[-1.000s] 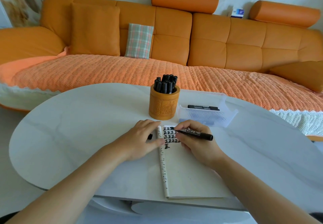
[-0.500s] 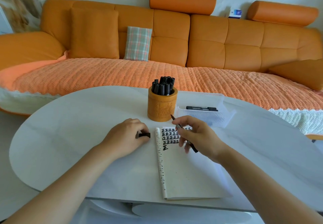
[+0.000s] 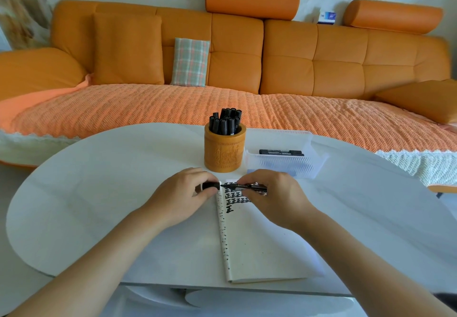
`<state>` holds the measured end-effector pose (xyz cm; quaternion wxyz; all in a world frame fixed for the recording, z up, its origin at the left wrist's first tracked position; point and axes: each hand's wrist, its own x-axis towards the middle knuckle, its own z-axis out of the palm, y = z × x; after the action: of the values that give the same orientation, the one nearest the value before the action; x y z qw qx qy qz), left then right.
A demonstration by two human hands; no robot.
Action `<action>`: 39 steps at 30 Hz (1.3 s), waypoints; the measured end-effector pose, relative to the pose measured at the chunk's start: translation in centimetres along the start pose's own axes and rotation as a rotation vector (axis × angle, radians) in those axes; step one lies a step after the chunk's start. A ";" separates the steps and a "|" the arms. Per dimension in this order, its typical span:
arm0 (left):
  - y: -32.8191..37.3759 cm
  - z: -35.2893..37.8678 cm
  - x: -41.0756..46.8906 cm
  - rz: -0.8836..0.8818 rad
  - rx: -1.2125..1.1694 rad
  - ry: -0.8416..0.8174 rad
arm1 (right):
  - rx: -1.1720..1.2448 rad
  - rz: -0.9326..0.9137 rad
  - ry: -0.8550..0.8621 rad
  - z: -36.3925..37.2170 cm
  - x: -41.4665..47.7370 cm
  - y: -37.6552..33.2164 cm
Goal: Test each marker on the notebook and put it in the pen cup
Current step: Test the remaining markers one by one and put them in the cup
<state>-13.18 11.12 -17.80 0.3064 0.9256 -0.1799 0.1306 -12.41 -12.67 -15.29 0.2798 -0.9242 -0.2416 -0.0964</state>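
Observation:
A white notebook (image 3: 257, 247) lies on the table, its top rows filled with black test marks. My right hand (image 3: 274, 198) pinches a black marker (image 3: 249, 187) held level over those marks, tip pointing left. My left hand (image 3: 183, 193) grips the marker's black cap (image 3: 211, 185), which sits just left of the tip, almost touching it. Behind the hands stands an orange pen cup (image 3: 224, 154) holding several black markers.
A clear plastic tray (image 3: 284, 162) with black markers (image 3: 280, 152) in it stands right of the cup. The white oval table (image 3: 99, 188) ends close to me. An orange sofa (image 3: 247, 57) fills the background.
My right hand lifted the marker off the page and turned it level, tip to the left. My left hand brought the cap up to the tip.

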 end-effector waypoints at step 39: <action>2.2 -0.8 2.3 0.309 0.126 0.162 | 0.001 -0.111 0.059 0.9 0.5 -0.2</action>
<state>-12.10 9.34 -15.18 0.2374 0.8907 -0.2863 0.2614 -12.03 -11.77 -15.80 0.2815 -0.9060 -0.2840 -0.1387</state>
